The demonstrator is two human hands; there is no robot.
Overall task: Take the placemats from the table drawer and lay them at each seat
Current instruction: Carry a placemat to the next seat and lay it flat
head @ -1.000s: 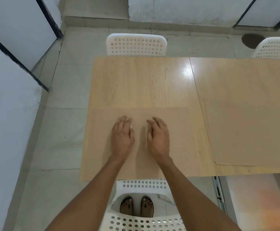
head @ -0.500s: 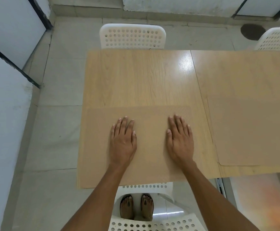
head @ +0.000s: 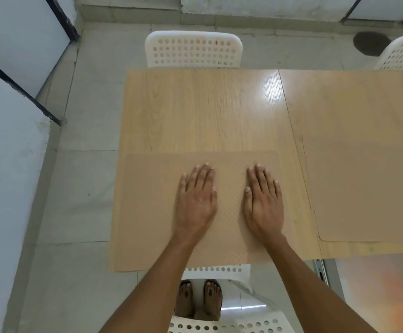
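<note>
Light wood surface (head: pixel 202 111) carrying two tan placemats.

Taking the seam across the surface (head: pixel 291 131) as the landmark: left of it, the near placemat (head: pixel 147 212) is lying flat against the surface's near edge, its left side reaching almost to the surface's left edge. The left hand (head: pixel 196 200) and right hand (head: pixel 263 203) are resting on it, palms down, fingers (head: pixel 202 174) straight. Right of the seam, the second placemat (head: pixel 363 188) is lying flat, running out of view.

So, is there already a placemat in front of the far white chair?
No, the table before the far white chair is bare wood; both placemats lie nearer.
</note>
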